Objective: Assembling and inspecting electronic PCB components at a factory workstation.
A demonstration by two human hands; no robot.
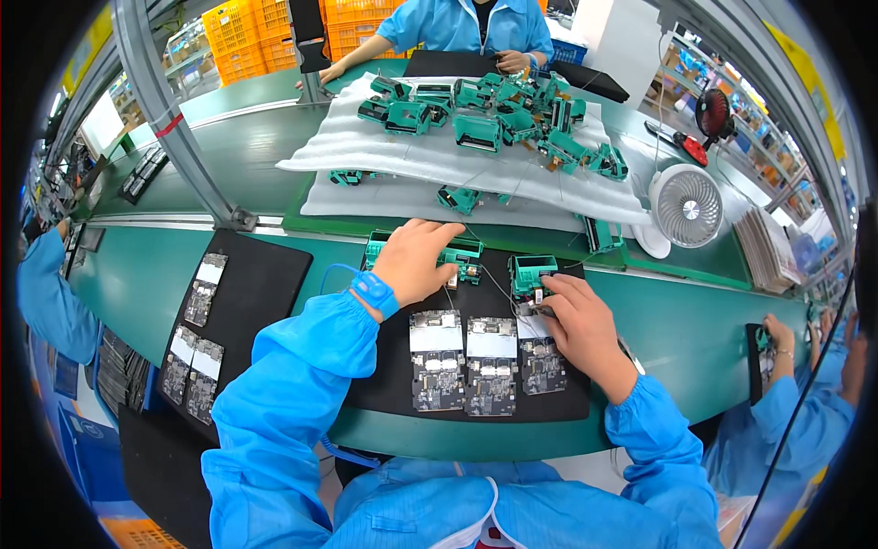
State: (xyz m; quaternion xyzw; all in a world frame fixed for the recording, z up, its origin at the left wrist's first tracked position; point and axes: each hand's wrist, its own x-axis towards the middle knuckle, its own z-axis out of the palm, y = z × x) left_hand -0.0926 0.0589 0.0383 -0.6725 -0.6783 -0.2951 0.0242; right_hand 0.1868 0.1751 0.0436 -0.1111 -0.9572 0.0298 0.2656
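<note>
My left hand (416, 263), with a blue wrist strap (374, 291), curls over a green plastic housing (468, 249) at the back of the black mat; thumb and forefinger bracket it, and the palm hides part of it. My right hand (587, 331) is closed, its fingertips pinched beside a second green housing (531, 273), by thin wires and a small connector; what the tips hold is too small to name. Below the hands, a circuit board (437, 361), a middle circuit board (491, 366) and a right circuit board (542, 364) lie in a row, each with a white patch.
Several boards (203, 290) lie on another black mat (259, 274) at left. Ahead, white foam sheets (338, 137) carry a heap of green housings (477, 131). A white fan (686, 206) stands at right. A person (462, 27) sits opposite; others work at both sides.
</note>
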